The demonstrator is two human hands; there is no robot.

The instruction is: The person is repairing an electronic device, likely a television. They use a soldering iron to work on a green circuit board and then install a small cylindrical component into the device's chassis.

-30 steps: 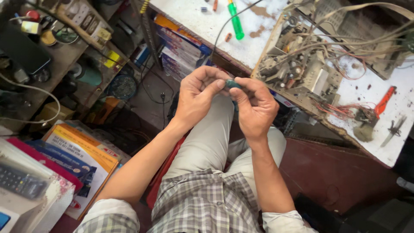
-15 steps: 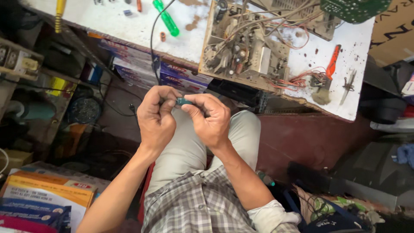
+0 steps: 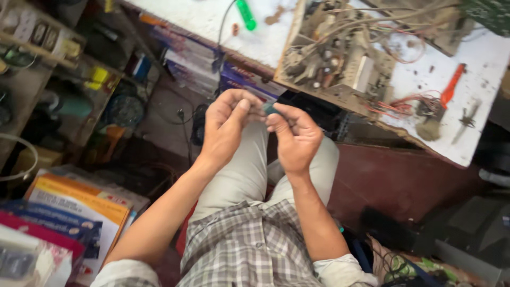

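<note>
Fingers of left hand (image 3: 226, 130) and right hand (image 3: 295, 141) pinch small dark part (image 3: 270, 108); white workbench (image 3: 494, 58) bears circuit board (image 3: 340, 58).

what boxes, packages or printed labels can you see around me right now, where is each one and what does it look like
Flat orange and white box: lower left, beside the left arm, rectangular, lying flat.
Dark blue package: overlapping that box, flat.
Red-edged package: far lower left, partly cut off.
Stack of flat printed boxes: under the white table's edge, purple, white and blue spines.
No screens visible.
</note>
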